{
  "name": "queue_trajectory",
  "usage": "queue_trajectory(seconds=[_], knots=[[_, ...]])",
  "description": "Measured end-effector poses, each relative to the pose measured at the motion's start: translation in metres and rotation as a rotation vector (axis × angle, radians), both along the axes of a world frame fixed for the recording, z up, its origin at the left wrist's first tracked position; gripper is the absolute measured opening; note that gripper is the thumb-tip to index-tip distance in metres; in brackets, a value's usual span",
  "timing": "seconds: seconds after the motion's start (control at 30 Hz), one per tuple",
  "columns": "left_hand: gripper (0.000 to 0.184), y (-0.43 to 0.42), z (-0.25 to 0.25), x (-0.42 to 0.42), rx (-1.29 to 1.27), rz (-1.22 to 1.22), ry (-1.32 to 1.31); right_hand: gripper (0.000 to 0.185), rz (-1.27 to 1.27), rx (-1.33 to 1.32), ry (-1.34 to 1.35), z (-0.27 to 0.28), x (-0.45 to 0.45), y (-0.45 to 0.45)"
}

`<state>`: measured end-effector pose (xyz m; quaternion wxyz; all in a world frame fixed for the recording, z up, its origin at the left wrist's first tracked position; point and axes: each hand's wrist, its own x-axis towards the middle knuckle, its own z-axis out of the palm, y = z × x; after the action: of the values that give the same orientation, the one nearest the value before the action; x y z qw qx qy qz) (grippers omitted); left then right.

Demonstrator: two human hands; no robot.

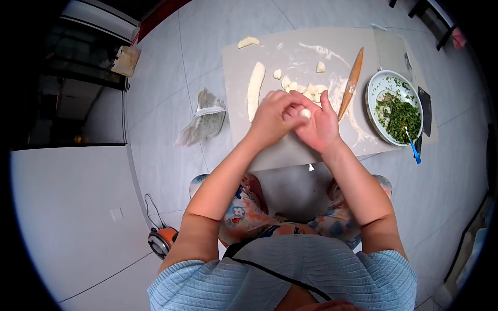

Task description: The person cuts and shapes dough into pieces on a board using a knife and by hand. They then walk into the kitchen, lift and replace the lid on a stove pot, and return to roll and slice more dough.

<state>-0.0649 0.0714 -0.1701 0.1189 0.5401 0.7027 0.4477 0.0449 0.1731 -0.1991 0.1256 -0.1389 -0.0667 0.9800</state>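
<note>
A small white dough ball (305, 113) rests on the upturned palm of my right hand (319, 128), whose fingers are stretched and whose thumb points away from the body. My left hand (272, 118) is palm down with curled fingers, its thumb and fingertips around the same ball; some fingertips overlap my right hand and are partly hidden. Just beyond both hands, several cut dough pieces (293, 86) lie on the floured board (280, 158). To the left is a long dough roll (256, 85). A wooden rolling pin (352, 83) lies slanted to the right.
On the right is a white bowl (371, 116) of chopped green filling with a blue-handled spoon (415, 151), beside a dark flat object (426, 111). Another dough strip (248, 41) lies at the far left corner. A plastic bag (205, 120) stands left of the board.
</note>
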Motion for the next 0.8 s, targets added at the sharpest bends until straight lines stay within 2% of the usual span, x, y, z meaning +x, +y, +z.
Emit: queue_trajectory(seconds=[0.13, 0.2, 0.23, 0.3, 0.33, 0.43, 0.47, 0.53, 0.6, 0.63, 0.67, 0.8], knots=[[0.025, -0.004, -0.015, 0.003, -0.167, -0.011, -0.123, 0.085, 0.022, 0.134, -0.118, -0.001, 0.001, -0.004], [0.03, -0.004, -0.016, -0.006, -0.311, -0.026, -0.61, 0.082, 0.042, 0.357, -0.188, -0.006, 0.002, 0.001], [0.03, -0.006, -0.015, -0.007, -0.31, -0.026, -0.609, 0.082, 0.042, 0.358, -0.187, -0.008, 0.003, 0.006], [0.035, -0.009, -0.012, -0.01, -0.294, 0.078, -1.0, 0.075, -0.035, 0.431, -0.256, -0.012, 0.007, 0.02], [0.035, -0.011, -0.012, -0.011, -0.295, 0.078, -1.002, 0.075, -0.035, 0.43, -0.257, -0.013, 0.011, 0.027], [0.034, -0.017, -0.023, -0.014, -0.25, 0.126, -1.284, 0.054, -0.093, 0.651, -0.527, -0.005, 0.024, 0.043], [0.034, -0.019, -0.03, -0.014, -0.254, 0.124, -1.285, 0.054, -0.095, 0.649, -0.53, -0.007, 0.028, 0.046], [0.033, -0.022, -0.041, -0.013, -0.447, 0.081, -1.007, 0.049, -0.004, 0.836, -0.72, -0.014, 0.038, 0.055], [0.032, -0.024, -0.051, -0.009, -0.507, 0.022, -0.991, 0.053, 0.046, 0.85, -0.761, -0.021, 0.046, 0.059], [0.031, -0.024, -0.056, -0.007, -0.562, -0.032, -0.972, 0.06, 0.084, 0.946, -0.834, -0.02, 0.05, 0.058], [0.031, -0.024, -0.062, -0.002, -0.564, -0.033, -0.971, 0.067, 0.126, 1.041, -0.906, -0.02, 0.053, 0.058], [0.028, -0.021, -0.089, 0.033, -0.538, 0.018, -0.778, 0.067, 0.05, 1.147, -0.914, -0.038, 0.07, 0.074]])
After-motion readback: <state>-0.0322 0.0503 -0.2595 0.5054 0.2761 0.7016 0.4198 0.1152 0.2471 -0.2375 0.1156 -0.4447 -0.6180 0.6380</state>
